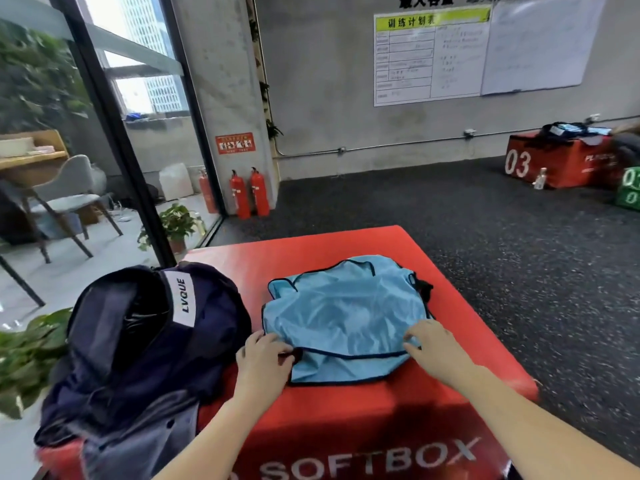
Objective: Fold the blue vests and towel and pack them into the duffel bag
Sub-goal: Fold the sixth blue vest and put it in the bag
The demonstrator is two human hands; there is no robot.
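Red soft box [346, 420], open duffel bag [145, 341], hands pinching blue vest [343, 317]

A gym: rubber floor [450, 216], numbered soft boxes [554, 161], training board [431, 57].
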